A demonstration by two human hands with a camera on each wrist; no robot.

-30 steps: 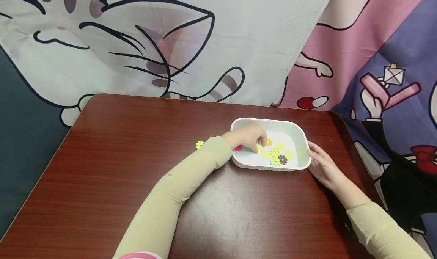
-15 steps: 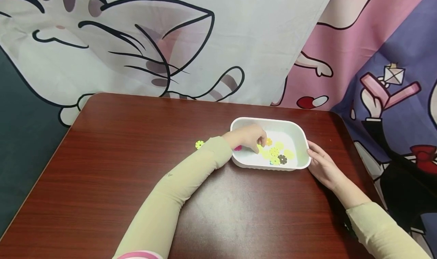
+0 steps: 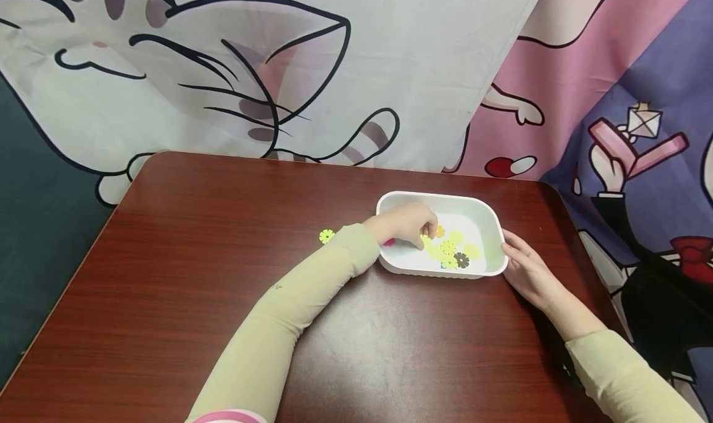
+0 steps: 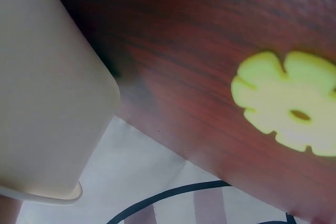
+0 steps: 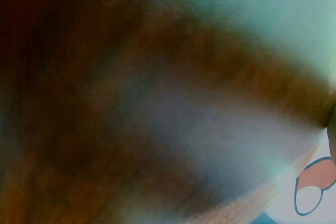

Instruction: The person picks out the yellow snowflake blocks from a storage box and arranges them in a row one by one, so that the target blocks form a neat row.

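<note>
My left hand (image 3: 409, 220) reaches over the left side of a white plastic box (image 3: 496, 225). Its fingers curl down inside and appear to pinch a yellow notched snowflake disc (image 3: 425, 240) between thumb and fingertips; the contact is partly hidden. Several loose yellow discs (image 3: 448, 248) lie in the box, with an orange disc (image 3: 440, 231) and a dark disc (image 3: 461, 260). Below my left wrist a pink disc (image 3: 389, 242) shows in part. My right hand (image 3: 529, 271) touches the box's right end with nearly straight fingers. The right wrist view is mostly blurred.
Outside the box, left of it, a yellow-green disc (image 4: 283, 98) lies on the brown wooden table (image 3: 184, 274), close to my left sleeve (image 3: 295, 299). A curtain with a cat drawing (image 3: 412, 64) hangs behind the table's far edge.
</note>
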